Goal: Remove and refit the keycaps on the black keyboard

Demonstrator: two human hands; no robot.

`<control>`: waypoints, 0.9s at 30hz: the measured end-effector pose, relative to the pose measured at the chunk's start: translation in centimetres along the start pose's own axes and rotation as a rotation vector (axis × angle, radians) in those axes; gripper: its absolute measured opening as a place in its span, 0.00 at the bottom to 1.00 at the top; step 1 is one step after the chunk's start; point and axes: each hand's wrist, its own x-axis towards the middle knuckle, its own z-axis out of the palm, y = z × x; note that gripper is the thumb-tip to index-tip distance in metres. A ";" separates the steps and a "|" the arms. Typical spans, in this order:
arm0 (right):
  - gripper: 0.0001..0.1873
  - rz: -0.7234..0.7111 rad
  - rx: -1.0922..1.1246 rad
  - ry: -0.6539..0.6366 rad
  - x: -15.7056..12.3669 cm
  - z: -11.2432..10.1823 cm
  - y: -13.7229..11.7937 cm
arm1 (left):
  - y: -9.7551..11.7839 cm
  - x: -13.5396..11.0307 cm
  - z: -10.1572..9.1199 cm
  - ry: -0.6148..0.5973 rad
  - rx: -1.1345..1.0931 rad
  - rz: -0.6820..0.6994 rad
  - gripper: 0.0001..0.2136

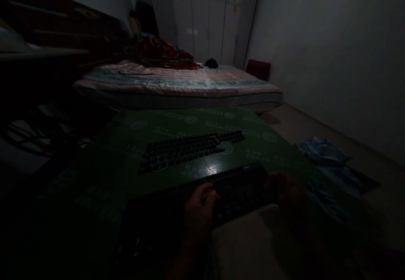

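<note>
The room is very dark. A black keyboard body (240, 187) lies on the green table cover (126, 145) right in front of me. My left hand (201, 208) rests on its middle with fingers curled down onto it. My right hand (284, 191) is at the keyboard's right end, too dim to show its fingers. Further back on the cover, several black keycaps (190, 149) are laid out in rows like a keyboard layout. A pale flat sheet or cloth (247, 242) lies under the keyboard's near edge.
A bed (177, 85) with a striped sheet and a colourful bundle (158, 52) stands behind the table. Blue cloth or bags (322, 151) lie on the floor to the right. A red box (257, 69) sits by the far wall. Dark furniture fills the left.
</note>
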 end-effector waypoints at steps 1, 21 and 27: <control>0.31 0.040 0.016 -0.015 -0.7 -0.2 0.0 | 0.0 0.0 0.0 0.001 0.004 0.010 0.14; 0.14 0.107 0.082 -0.201 -4.6 -1.4 -0.1 | -0.6 0.3 0.1 -0.016 0.031 0.065 0.14; 0.17 0.091 0.070 -0.177 -4.8 -1.1 0.5 | -0.3 0.2 0.1 -0.007 0.026 0.079 0.14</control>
